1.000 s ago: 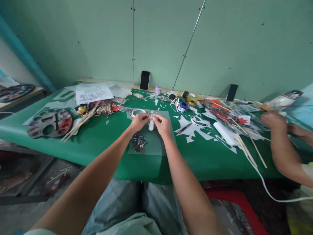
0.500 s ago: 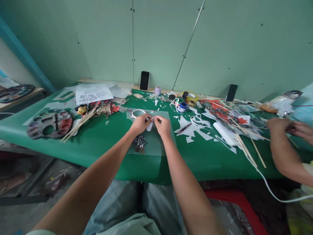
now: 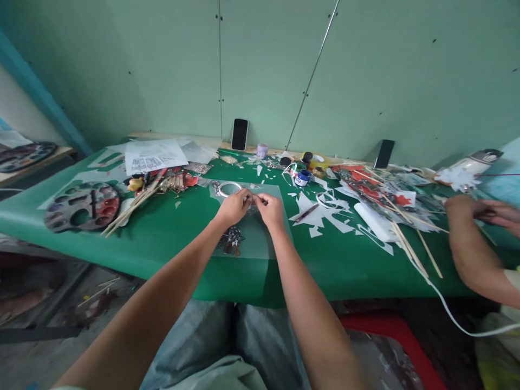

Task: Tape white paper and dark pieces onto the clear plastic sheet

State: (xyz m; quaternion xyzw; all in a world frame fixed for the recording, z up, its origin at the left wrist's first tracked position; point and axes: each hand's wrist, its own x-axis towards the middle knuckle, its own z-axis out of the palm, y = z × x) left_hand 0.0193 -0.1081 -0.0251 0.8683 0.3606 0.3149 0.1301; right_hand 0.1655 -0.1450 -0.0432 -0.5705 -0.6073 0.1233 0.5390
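Observation:
My left hand (image 3: pixel 236 207) and my right hand (image 3: pixel 270 209) meet over a translucent sheet (image 3: pixel 260 244) on the green table. Fingers and thumbs of both are pinched together, and whatever small piece lies between them is too hidden to name. Just beyond my left fingers is a roll of clear tape or a similar pale ring (image 3: pixel 229 184). Below my left wrist, on the sheet, rests a small dark-and-brown painted cut-out (image 3: pixel 232 241).
Left of me lie a paint palette (image 3: pixel 82 207), thin wooden sticks (image 3: pixel 132 208) and printed paper (image 3: pixel 155 155). Rightward are white paper scraps (image 3: pixel 325 214), a blue-labelled jar (image 3: pixel 303 178) and a white cable (image 3: pixel 450 319). A phone (image 3: pixel 239 134) leans on the wall. Another person's arm (image 3: pixel 467 244) works at far right.
A white strip that hung below my fingertips no longer shows. My hands have barely shifted. At far right, the other person's white piece has moved left a little.

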